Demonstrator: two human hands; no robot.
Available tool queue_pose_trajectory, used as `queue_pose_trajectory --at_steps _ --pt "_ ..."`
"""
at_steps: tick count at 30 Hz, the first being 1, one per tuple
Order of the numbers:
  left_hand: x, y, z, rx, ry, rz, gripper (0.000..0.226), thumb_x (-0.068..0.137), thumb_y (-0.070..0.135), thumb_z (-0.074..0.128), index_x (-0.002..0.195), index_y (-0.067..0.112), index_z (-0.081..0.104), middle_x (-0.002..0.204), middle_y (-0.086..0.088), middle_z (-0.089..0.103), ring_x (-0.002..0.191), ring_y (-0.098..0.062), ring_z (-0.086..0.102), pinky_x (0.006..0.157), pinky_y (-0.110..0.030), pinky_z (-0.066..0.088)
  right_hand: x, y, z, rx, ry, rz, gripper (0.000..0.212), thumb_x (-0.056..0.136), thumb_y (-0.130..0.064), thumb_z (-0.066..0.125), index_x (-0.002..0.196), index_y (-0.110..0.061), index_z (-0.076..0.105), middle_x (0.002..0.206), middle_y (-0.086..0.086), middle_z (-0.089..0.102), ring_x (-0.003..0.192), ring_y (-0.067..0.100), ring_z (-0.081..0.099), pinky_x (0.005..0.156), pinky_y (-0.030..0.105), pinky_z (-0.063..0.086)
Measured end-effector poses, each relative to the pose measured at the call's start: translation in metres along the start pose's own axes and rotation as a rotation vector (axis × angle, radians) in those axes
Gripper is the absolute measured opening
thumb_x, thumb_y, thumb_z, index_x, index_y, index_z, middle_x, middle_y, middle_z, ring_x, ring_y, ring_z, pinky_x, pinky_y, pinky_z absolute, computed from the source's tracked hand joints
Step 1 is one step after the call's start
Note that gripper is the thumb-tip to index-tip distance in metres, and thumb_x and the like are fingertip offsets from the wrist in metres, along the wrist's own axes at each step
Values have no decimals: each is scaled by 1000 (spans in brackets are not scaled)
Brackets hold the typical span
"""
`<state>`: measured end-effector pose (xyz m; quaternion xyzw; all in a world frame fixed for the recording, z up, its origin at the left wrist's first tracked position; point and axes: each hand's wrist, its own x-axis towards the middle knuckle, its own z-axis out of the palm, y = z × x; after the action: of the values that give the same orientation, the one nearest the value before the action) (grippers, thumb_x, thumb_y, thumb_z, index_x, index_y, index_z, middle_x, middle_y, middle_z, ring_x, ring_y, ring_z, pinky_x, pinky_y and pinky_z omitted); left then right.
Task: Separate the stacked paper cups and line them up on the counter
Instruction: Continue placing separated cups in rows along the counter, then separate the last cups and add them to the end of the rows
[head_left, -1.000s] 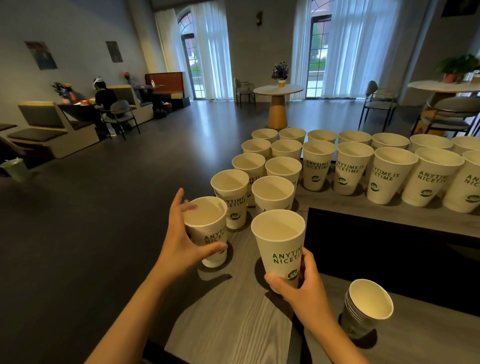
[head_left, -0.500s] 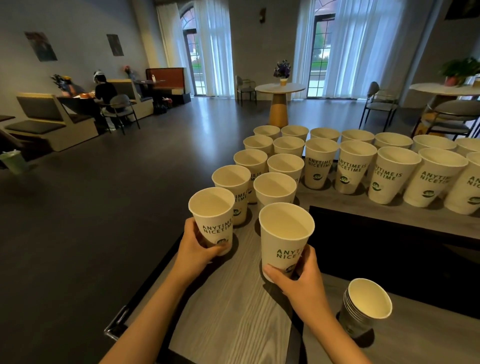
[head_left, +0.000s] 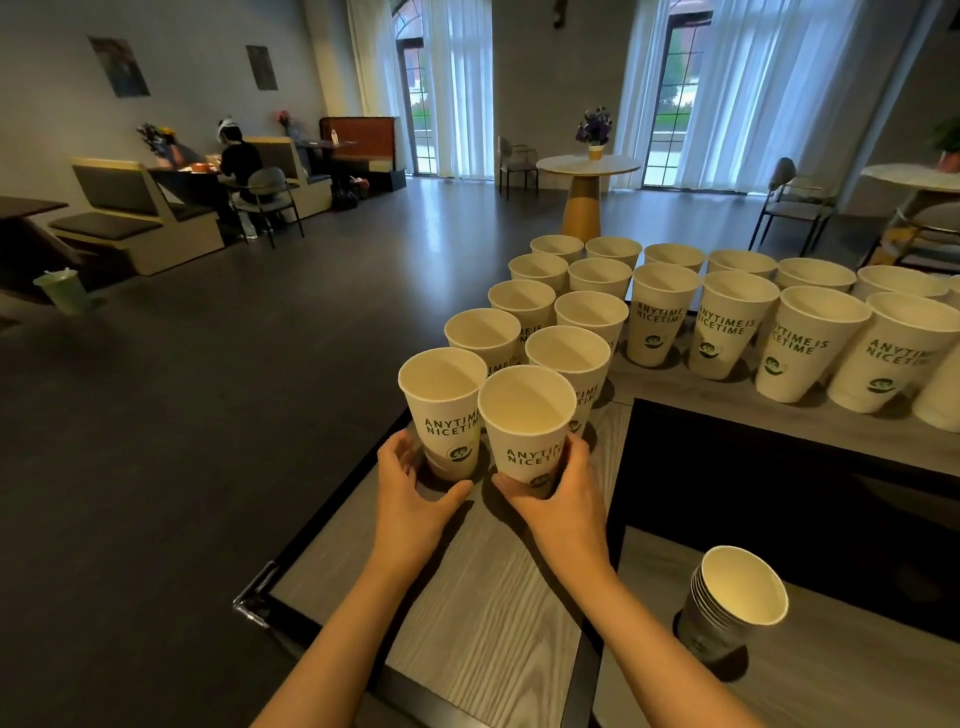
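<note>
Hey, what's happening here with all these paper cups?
A person is lining paper cups up on a grey counter. The left hand holds one cup and the right hand another, at the near end of two rows. A stack of cups waits at the right.

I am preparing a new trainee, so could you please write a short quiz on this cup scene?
1. True or false: the left hand holds a cup.
2. What does the right hand grip?
A. a cup
B. the stack of cups
C. nothing
3. Fill in: the stack stands on the ____.

Key: 1 true; 2 A; 3 counter.
</note>
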<state>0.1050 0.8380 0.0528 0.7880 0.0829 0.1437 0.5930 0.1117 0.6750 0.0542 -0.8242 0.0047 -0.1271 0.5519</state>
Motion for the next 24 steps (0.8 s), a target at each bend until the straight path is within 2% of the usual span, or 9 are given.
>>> queue_pose_trajectory --at_steps 3,6,9,12,15,18,21,24 --pt "-9 0 4 42 110 -37 70 72 13 82 123 25 36 134 -1 46 125 -12 45 103 -24 34 2 0 1 -25 17 -6 92 66 -40 83 140 -21 32 132 3 53 123 19 49 95 35 49" --pt "-25 6 8 43 204 -56 48 77 11 76 109 21 42 115 -1 52 106 -14 52 88 -23 41 2 3 1 -96 13 -22 93 65 -38 85 139 -18 32 133 3 51 125 19 48 99 38 48" --pt "-49 15 17 22 183 -25 28 81 0 67 95 15 47 94 -4 55 84 -17 57 68 -21 46 -1 6 -5 -109 -41 -33 97 68 -31 84 144 -21 26 141 0 42 131 14 41 102 25 39" --pt "-72 22 36 -25 3 27 23 82 -7 61 81 14 51 76 -3 57 62 -7 50 55 -17 43 -7 9 -20 -41 -86 18 97 74 -22 81 149 -22 19 146 -3 34 134 12 36 102 19 33" --pt "-83 31 61 -101 -198 77 25 82 -10 59 74 12 50 63 5 52 57 -5 45 53 -17 39 -12 17 -44 42 -53 49 77 81 -14 73 144 -23 30 134 -5 44 122 9 47 101 24 41" --pt "-83 49 93 -120 -372 149 24 83 -8 59 75 13 51 63 9 50 58 -5 46 56 -19 39 -11 39 -82 24 56 24 50 84 -9 68 127 -23 49 116 -6 56 108 7 55 89 20 46" --pt "-80 65 128 -110 -543 220 21 83 -2 60 77 16 51 68 1 51 60 -9 46 58 -23 38 -8 59 -122 -58 125 33 26 86 -10 66 109 -21 61 104 -6 62 100 4 58 85 19 48" --pt "-86 71 176 -79 -753 166 12 84 3 61 85 13 54 72 1 51 63 -8 47 61 -22 39 -6 88 -166 -81 178 152 18 85 -6 65 99 -18 65 95 -6 65 92 4 61 81 21 49"
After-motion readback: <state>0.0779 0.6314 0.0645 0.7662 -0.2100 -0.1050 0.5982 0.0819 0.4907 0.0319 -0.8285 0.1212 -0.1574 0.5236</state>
